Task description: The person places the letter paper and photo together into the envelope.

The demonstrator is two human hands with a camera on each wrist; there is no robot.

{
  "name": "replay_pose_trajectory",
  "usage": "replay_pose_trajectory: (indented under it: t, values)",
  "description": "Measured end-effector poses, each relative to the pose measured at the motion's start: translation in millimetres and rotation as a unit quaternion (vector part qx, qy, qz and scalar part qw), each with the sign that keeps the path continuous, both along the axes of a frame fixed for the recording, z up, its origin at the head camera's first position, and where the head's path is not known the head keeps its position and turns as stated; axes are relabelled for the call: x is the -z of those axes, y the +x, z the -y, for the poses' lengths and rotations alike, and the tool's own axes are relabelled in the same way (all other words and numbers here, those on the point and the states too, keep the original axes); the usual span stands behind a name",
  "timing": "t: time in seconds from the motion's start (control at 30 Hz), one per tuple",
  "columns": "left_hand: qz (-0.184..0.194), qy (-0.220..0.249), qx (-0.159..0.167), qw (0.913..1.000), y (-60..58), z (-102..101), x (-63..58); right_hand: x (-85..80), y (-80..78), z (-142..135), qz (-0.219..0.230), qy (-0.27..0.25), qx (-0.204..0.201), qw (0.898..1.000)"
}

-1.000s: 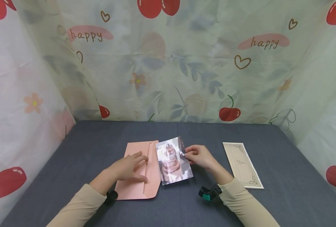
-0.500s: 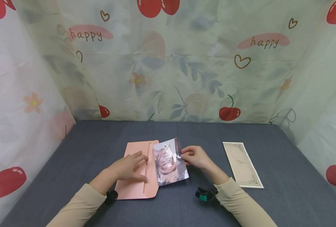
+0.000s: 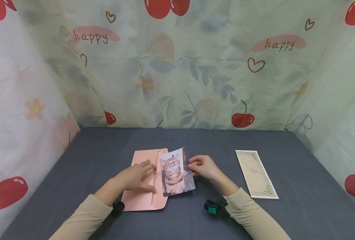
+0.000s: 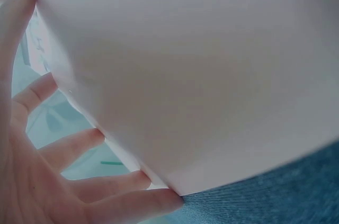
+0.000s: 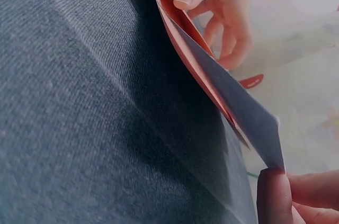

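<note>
A pink envelope (image 3: 158, 201) lies on the table with its flap spread toward the right. My left hand (image 3: 136, 176) rests on its pocket side, fingers spread, fingertips along the panel near the opening. In the right wrist view the envelope's mouth gapes a little under that hand. My right hand (image 3: 205, 166) pinches the right edge of a glossy cat photo (image 3: 172, 173), which is tilted over the flap. The photo's left edge reaches close to the pocket opening; whether it is inside cannot be told. In the right wrist view, the photo (image 5: 243, 107) slopes up toward my thumb.
A cream card with ornamental corners (image 3: 256, 175) lies to the right of my right forearm. The dark grey cloth-covered table (image 3: 189, 220) is bounded at the back and sides by a printed curtain (image 3: 177, 73).
My right hand has moved left with the photo, so it now covers more of the envelope's flap. Glare on the photo has faded and the cat shows clearly. The left hand has stayed still.
</note>
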State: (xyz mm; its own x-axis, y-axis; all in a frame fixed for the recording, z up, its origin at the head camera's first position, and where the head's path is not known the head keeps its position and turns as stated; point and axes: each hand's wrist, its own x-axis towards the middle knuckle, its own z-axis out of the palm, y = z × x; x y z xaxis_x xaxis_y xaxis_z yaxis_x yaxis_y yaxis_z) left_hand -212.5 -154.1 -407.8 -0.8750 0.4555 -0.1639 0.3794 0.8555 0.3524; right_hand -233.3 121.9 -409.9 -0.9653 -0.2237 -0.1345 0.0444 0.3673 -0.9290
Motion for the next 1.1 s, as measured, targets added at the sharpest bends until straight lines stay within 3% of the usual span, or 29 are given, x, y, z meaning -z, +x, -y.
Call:
replay_pose_trajectory:
  t: [1.1]
  values:
    - [0.009,0.000,-0.010,0.9999,2.5,-1.6,-3.3,7.8,3.2,24.2,0.002,-0.037,-0.010,0.999]
